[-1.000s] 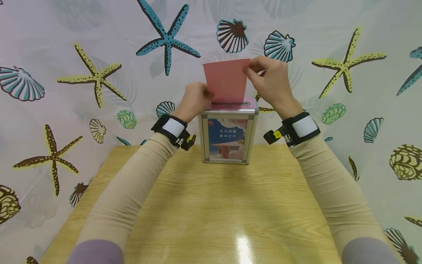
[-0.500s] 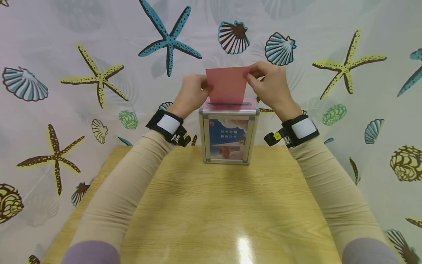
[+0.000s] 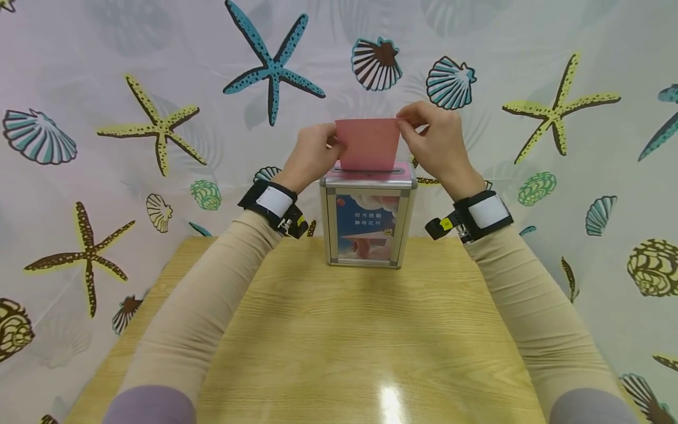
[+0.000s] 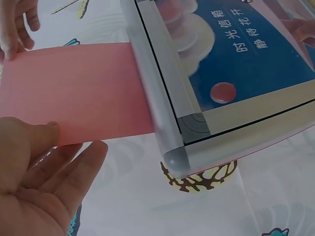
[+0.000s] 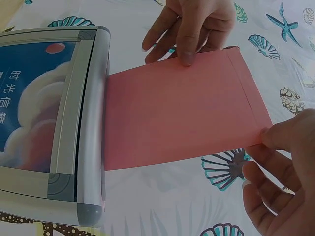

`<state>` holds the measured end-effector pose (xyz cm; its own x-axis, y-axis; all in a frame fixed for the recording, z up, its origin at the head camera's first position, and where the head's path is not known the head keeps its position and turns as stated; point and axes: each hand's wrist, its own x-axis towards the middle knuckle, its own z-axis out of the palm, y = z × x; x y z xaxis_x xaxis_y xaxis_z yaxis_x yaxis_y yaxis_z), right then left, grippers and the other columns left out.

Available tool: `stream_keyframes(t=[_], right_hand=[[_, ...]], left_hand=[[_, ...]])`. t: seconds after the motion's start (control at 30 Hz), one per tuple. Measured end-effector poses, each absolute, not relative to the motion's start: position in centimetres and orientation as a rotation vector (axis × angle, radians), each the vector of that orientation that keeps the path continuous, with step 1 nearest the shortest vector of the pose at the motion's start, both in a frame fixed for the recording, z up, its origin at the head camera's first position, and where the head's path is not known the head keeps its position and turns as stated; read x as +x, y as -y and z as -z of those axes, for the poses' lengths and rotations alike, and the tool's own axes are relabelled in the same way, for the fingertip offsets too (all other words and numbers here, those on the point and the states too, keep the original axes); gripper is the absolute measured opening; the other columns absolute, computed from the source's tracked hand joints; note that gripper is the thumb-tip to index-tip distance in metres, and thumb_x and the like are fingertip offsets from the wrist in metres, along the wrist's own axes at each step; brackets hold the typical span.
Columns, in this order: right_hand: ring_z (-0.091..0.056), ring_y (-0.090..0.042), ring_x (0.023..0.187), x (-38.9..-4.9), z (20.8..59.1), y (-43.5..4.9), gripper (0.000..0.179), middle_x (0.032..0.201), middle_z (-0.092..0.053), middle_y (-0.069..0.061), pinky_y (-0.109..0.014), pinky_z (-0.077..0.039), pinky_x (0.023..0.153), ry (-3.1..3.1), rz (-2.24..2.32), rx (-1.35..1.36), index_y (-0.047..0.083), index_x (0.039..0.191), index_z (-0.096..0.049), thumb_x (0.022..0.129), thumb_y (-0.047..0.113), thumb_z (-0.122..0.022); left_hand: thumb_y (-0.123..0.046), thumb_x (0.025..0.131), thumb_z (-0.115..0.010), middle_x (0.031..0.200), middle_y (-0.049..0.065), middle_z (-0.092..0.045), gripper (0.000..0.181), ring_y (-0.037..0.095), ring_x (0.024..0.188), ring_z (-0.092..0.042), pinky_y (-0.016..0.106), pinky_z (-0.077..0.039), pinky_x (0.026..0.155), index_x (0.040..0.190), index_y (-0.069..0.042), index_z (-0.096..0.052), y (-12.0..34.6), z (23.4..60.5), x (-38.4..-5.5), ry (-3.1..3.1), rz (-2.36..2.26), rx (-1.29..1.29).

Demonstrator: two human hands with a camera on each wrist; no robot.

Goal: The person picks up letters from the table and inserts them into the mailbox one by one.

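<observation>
A pink envelope (image 3: pixel 369 144) stands upright at the slot (image 3: pixel 392 171) in the pink top of a metal-framed letter box (image 3: pixel 331 229), its lower edge hidden there. My left hand (image 3: pixel 312 154) pinches its left edge, the thumb lying on the near face in the left wrist view. With thumb and fingers, my right hand (image 3: pixel 438 138) grips the top right corner. A crease line near the envelope's outer end shows in the right wrist view. Blue and pink artwork with white lettering fills the box's front panel (image 5: pixel 34 98).
The letter box stands near the back edge of a wooden table (image 3: pixel 365 330). Behind it hangs a white cloth (image 3: pixel 175 47) printed with starfish and shells. Each wrist wears a black strap (image 3: pixel 271 201) with a small camera.
The envelope has moved down at the slot, so less of it shows above the box. The right hand has come down with it, while the left hand has shifted to higher on the envelope's edge.
</observation>
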<state>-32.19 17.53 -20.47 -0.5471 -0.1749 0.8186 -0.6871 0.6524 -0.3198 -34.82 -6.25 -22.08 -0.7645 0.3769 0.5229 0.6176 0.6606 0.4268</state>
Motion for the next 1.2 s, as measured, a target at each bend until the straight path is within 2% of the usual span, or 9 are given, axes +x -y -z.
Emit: stream_keyframes(t=[0.17, 0.33, 0.57, 0.73, 0.97, 1.2], right_hand=[[-0.063, -0.012, 0.078, -32.6, 21.0, -17.8, 0.013, 0.089, -0.073, -0.009, -0.036, -0.054, 0.066, 2.075, -0.810, 0.671, 0.004, 0.096, -0.071, 0.093, 0.014, -0.063], [-0.063, -0.013, 0.078, -32.8, 21.0, -17.8, 0.014, 0.091, -0.072, -0.009, -0.035, -0.053, 0.066, 2.075, -0.798, 0.648, 0.003, 0.097, -0.071, 0.093, 0.014, -0.063], [-0.063, -0.015, 0.079, -33.2, 21.5, -17.8, 0.014, 0.090, -0.072, -0.010, -0.036, -0.054, 0.066, 2.095, -0.775, 0.658, 0.002, 0.096, -0.072, 0.093, 0.012, -0.062], [-0.063, -0.018, 0.081, -33.4, 22.4, -18.0, 0.014, 0.089, -0.073, -0.011, -0.038, -0.053, 0.069, 2.148, -0.783, 0.623, 0.002, 0.095, -0.072, 0.093, 0.010, -0.060], [-0.064, -0.021, 0.080, -34.0, 24.0, -18.1, 0.014, 0.088, -0.073, -0.013, -0.041, -0.052, 0.073, 2.211, -0.770, 0.620, 0.002, 0.095, -0.072, 0.092, 0.010, -0.061], [-0.062, -0.026, 0.086, -34.3, 25.3, -18.0, 0.016, 0.095, -0.071, -0.015, -0.044, -0.051, 0.077, 2.292, -0.741, 0.632, 0.000, 0.097, -0.072, 0.091, 0.009, -0.060]], left_hand=[[-0.015, 0.098, -0.057, 0.107, 0.011, -0.071, 0.018, 0.018, 0.093, -0.067, 0.029, -0.056, 0.081, 0.111, -0.005, -0.063, 6.1, 21.3, -34.8, 2.429, 0.824, -0.749], [-0.015, 0.098, -0.058, 0.104, 0.010, -0.071, 0.017, 0.017, 0.091, -0.066, 0.029, -0.055, 0.082, 0.111, -0.007, -0.065, 6.0, 20.7, -34.8, 2.400, 0.820, -0.748], [-0.015, 0.099, -0.056, 0.101, 0.010, -0.071, 0.016, 0.015, 0.083, -0.066, 0.029, -0.055, 0.076, 0.109, -0.005, -0.064, 5.9, 21.3, -35.0, 2.432, 0.850, -0.797], [-0.015, 0.099, -0.057, 0.105, 0.009, -0.070, 0.017, 0.018, 0.085, -0.065, 0.030, -0.054, 0.076, 0.112, -0.006, -0.064, 6.1, 21.4, -35.1, 2.372, 0.878, -0.751], [-0.011, 0.098, -0.057, 0.105, 0.008, -0.069, 0.015, 0.017, 0.089, -0.063, 0.029, -0.053, 0.081, 0.109, -0.006, -0.066, 5.9, 21.8, -35.2, 2.399, 0.858, -0.794], [-0.010, 0.098, -0.057, 0.106, 0.008, -0.070, 0.015, 0.018, 0.093, -0.062, 0.032, -0.053, 0.084, 0.109, -0.006, -0.067, 6.1, 23.3, -35.4, 2.490, 0.813, -0.799]])
